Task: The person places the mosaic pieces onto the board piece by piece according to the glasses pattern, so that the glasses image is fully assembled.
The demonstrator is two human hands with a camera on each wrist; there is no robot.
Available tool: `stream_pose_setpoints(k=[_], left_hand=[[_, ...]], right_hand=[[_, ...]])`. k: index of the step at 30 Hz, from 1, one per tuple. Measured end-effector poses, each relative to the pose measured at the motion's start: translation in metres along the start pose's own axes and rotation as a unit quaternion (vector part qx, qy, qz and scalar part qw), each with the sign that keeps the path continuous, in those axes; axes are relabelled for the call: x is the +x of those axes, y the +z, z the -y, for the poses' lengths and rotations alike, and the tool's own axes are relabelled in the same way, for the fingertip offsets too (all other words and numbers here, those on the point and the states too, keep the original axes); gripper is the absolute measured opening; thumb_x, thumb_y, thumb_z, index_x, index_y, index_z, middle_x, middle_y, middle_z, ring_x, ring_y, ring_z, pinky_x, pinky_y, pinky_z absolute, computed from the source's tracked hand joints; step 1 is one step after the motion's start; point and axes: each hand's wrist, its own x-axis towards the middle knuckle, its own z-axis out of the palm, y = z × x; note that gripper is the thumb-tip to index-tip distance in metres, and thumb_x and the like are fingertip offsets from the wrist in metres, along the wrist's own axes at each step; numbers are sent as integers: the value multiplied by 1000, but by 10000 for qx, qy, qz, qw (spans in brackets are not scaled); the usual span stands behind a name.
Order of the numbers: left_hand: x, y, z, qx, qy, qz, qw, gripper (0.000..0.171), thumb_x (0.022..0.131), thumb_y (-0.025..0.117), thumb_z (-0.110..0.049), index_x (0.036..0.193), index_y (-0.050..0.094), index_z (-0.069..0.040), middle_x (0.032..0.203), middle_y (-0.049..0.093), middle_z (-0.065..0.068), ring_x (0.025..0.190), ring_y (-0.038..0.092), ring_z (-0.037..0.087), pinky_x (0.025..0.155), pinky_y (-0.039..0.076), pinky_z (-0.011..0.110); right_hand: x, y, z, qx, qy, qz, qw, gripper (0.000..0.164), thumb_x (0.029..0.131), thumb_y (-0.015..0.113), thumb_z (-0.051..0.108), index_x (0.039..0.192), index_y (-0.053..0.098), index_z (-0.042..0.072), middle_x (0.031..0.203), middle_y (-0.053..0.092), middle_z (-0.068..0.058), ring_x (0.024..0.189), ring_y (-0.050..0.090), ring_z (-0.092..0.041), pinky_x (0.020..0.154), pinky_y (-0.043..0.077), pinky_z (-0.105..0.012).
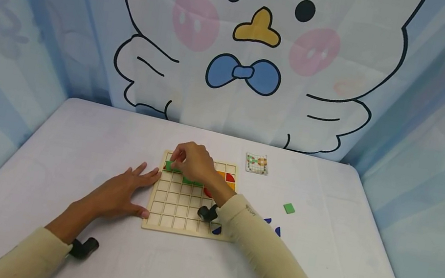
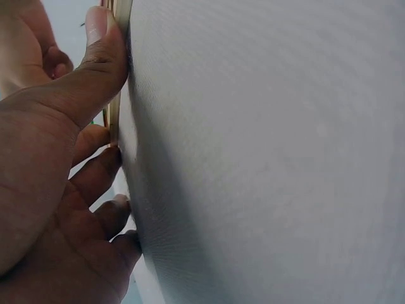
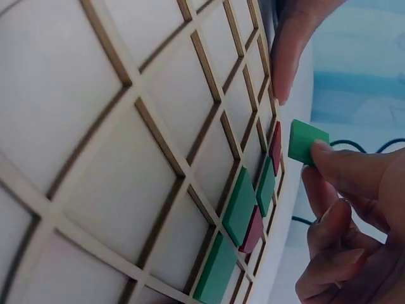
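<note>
My right hand [image 1: 196, 161] is over the far left part of a wooden grid board [image 1: 157, 228]. Between its thumb and fingers it pinches a green square tile [image 3: 307, 140], held off the board in the right wrist view. Below that tile, green squares [image 3: 239, 202] and red pieces [image 3: 252, 231] lie in the grid cells. My left hand [image 1: 121, 193] rests along the board's left side with fingers spread, thumb near the front corner and fingertips at the edge. In the left wrist view, its thumb [image 2: 101, 69] presses against the board's rim.
Orange and red pieces [image 1: 230, 177] sit at the board's far right, partly behind my right forearm. A small pattern card [image 1: 256, 163] lies behind the board. To the right are a loose green tile [image 1: 289, 208] and blue pieces [image 1: 278, 231]. Another blue piece [image 1: 217, 230] lies at the board's near right.
</note>
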Motion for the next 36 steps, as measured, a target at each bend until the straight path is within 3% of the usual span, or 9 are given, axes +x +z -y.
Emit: stream_pose_setpoints(k=[6,17,25,30,36], left_hand=[[0,-1,-1,34,33,4,10000,109,78,92,-50,166,38,-14,173,34,18,153,26,65,116,36,76],[0,1,-3,52,-11,-7,10000,110,78,91,-51,166,37,-15,172,32,23,147,27,72,115,37,77],[-1,1,-2,-36,114,-54,9999,108,78,92,-49,165,38,-13,172,34,18,156,25,61,118,34,76],[0,2,-1,1,102,-43,9999,109,78,91,-50,165,38,-13,172,35,17,156,24,60,117,35,76],[-1,1,-3,28,19,-2,10000,109,78,91,-51,166,38,-14,173,34,16,156,24,60,118,35,76]], right_hand=[[0,6,-1,-203,65,341,9992,6,94,82,22,90,77,21,83,70,6,76,62,-12,62,46,-26],[-3,15,8,-387,253,417,9981,9,96,81,22,89,76,22,82,70,5,75,62,-13,62,47,-26],[-7,21,14,-822,580,451,9939,12,99,77,29,93,71,21,88,69,6,79,62,-14,68,48,-31],[-11,21,14,-736,538,303,9954,10,99,77,27,95,71,20,90,70,6,79,62,-14,67,48,-30],[-21,11,4,-70,485,94,9988,12,97,79,27,102,72,19,92,73,5,77,63,-12,64,48,-26]])
